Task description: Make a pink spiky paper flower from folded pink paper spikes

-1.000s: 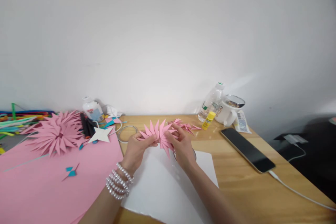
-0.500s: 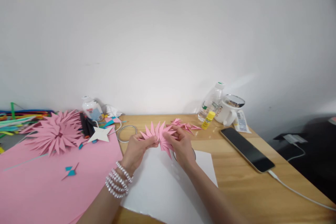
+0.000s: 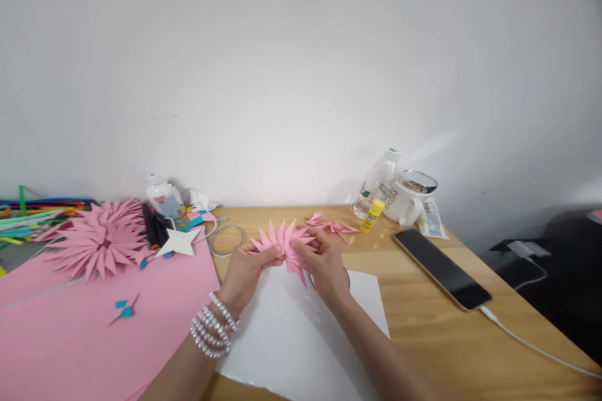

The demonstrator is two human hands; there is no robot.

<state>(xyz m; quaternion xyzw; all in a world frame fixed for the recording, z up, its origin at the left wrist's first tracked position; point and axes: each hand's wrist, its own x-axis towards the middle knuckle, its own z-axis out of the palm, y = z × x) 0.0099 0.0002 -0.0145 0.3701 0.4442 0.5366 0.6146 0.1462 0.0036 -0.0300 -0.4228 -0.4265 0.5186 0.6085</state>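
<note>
A pink folded-paper flower with pointed petals is held up between both hands over a white sheet. My left hand, with pearl-like bracelets at the wrist, pinches its left side near the centre. On the other side, my right hand grips it with thumb and fingers closed, hiding part of the petals. Loose pink pointed paper pieces lie on the table just behind my right hand. A metal ring on the sheet is partly covered by that hand.
Left, a pink sheet bears a stack of pink paper flowers, a white paper star and a small blue piece. Another ring lies nearby. To the right stand a yellow glue stick, bottle, mug and phone.
Both hands keep their hold on the pink paper flower, with barely any shift. The whole view has moved very slightly.
</note>
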